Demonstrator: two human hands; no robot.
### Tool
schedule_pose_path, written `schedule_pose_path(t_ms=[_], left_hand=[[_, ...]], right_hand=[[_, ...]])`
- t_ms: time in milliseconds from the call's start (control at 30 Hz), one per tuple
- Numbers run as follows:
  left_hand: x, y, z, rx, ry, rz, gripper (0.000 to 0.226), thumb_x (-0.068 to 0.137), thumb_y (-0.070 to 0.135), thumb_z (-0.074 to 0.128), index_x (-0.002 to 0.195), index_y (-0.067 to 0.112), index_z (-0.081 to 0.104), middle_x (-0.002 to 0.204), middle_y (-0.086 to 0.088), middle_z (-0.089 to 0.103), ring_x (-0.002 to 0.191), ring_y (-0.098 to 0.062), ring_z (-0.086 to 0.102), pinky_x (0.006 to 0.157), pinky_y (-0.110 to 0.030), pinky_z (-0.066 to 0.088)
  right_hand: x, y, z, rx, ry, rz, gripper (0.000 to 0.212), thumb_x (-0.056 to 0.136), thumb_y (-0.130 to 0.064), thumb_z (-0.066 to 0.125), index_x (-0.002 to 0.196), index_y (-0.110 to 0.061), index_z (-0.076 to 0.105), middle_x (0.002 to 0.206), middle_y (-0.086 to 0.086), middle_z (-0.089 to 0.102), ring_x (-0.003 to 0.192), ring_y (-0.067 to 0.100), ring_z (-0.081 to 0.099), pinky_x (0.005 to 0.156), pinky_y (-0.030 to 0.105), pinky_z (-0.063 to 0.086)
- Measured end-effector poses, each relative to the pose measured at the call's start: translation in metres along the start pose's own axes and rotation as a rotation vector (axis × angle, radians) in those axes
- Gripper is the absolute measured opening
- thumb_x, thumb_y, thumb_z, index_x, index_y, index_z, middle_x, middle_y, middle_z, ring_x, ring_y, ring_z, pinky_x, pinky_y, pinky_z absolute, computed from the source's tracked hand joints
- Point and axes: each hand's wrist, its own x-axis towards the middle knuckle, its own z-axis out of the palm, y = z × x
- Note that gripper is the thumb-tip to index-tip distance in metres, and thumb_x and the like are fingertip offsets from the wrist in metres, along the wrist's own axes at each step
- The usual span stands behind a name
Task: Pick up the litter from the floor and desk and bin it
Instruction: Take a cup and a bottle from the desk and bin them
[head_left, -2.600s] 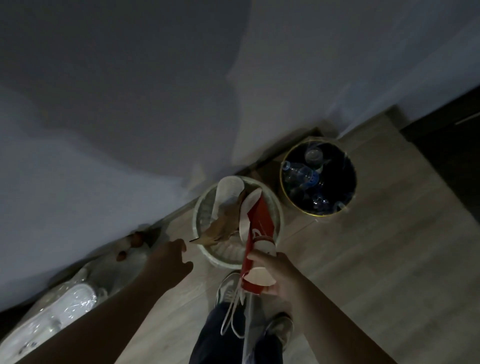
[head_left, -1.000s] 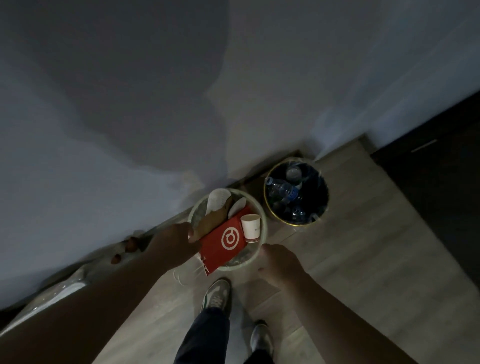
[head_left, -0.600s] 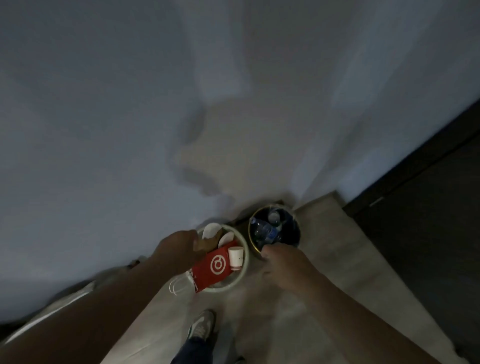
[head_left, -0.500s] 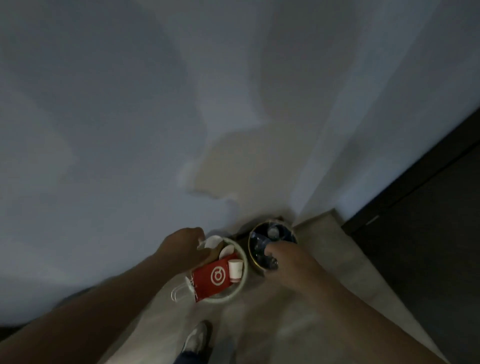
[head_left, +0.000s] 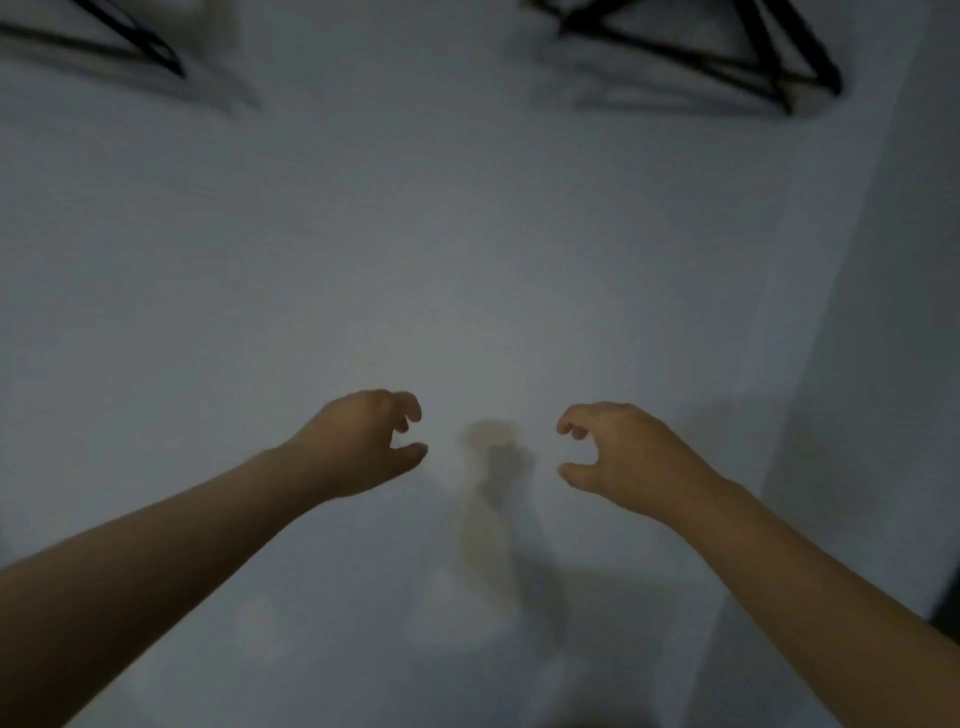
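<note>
My left hand (head_left: 363, 441) and my right hand (head_left: 618, 452) are both raised in front of a pale grey wall (head_left: 467, 260). Each hand holds nothing, with its fingers loosely curled and apart. The two hands face each other with a gap between them. No bin, litter or floor shows in the head view at this moment.
Two dark triangular wall shelves hang high up, one at the top left (head_left: 104, 41) and one at the top right (head_left: 701, 52). A wall corner (head_left: 841, 312) runs down the right side. A brownish stain (head_left: 493, 467) marks the wall between my hands.
The view has swung up from the floor to the wall. The white bin with the red bag and the dark bin have dropped out of sight. Both hands have lifted away, holding nothing.
</note>
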Motion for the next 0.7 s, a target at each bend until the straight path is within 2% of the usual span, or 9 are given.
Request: schedule_pose_path(t_ms=[167,267,333,433,567,700], left_hand=[[-0.061,-0.028,-0.105,0.058,0.238,-0.061,0.040,0.087,0.046,0.059,0.122,0.027,0.055,0.113,0.011,0.062,0.100,-0.010,0.060,0.081,-0.023,0.047],[-0.111,-0.046,-0.153,0.145,0.314,-0.095,0.042,0.087,0.046,0.059,0.124,0.028,0.054,0.115,0.012,0.061,0.102,-0.008,0.059,0.079,-0.020,0.043],[-0.148,-0.058,-0.185,0.205,0.354,-0.129,0.042,0.086,0.047,0.058,0.124,0.030,0.052,0.115,0.014,0.059,0.103,-0.007,0.058,0.078,-0.018,0.040],[-0.209,-0.078,-0.228,0.274,0.402,-0.186,0.042,0.085,0.048,0.059,0.123,0.030,0.052,0.114,0.013,0.058,0.103,-0.008,0.058,0.082,-0.020,0.044],[-0.307,-0.105,-0.258,0.340,0.413,-0.280,0.044,0.085,0.052,0.056,0.125,0.035,0.050,0.117,0.016,0.056,0.103,-0.003,0.056,0.084,-0.016,0.044],[-0.394,-0.120,-0.284,0.378,0.444,-0.398,0.045,0.086,0.048,0.058,0.127,0.031,0.052,0.121,0.013,0.057,0.108,-0.005,0.057,0.090,-0.021,0.046]], right_hand=[[0.011,-0.086,-0.070,0.053,0.181,-0.198,0.042,0.084,-0.039,0.066,0.124,-0.028,0.056,0.121,-0.009,0.058,0.111,0.009,0.053,0.092,0.026,0.043],[0.010,-0.150,-0.090,0.080,0.251,-0.335,0.041,0.084,-0.041,0.065,0.123,-0.029,0.057,0.120,-0.010,0.057,0.110,0.008,0.054,0.094,0.026,0.043],[0.009,-0.195,-0.098,0.101,0.263,-0.412,0.042,0.084,-0.041,0.064,0.124,-0.030,0.056,0.121,-0.010,0.056,0.110,0.008,0.053,0.096,0.027,0.043],[0.003,-0.258,-0.103,0.164,0.278,-0.503,0.042,0.085,-0.043,0.063,0.125,-0.031,0.054,0.121,-0.012,0.055,0.110,0.005,0.053,0.097,0.026,0.043],[-0.016,-0.346,-0.093,0.218,0.262,-0.662,0.041,0.086,-0.047,0.060,0.124,-0.036,0.052,0.120,-0.020,0.051,0.111,-0.001,0.049,0.094,0.017,0.039],[-0.044,-0.437,-0.086,0.296,0.207,-0.785,0.040,0.086,-0.045,0.060,0.124,-0.036,0.053,0.121,-0.020,0.052,0.111,-0.001,0.050,0.095,0.021,0.042]])
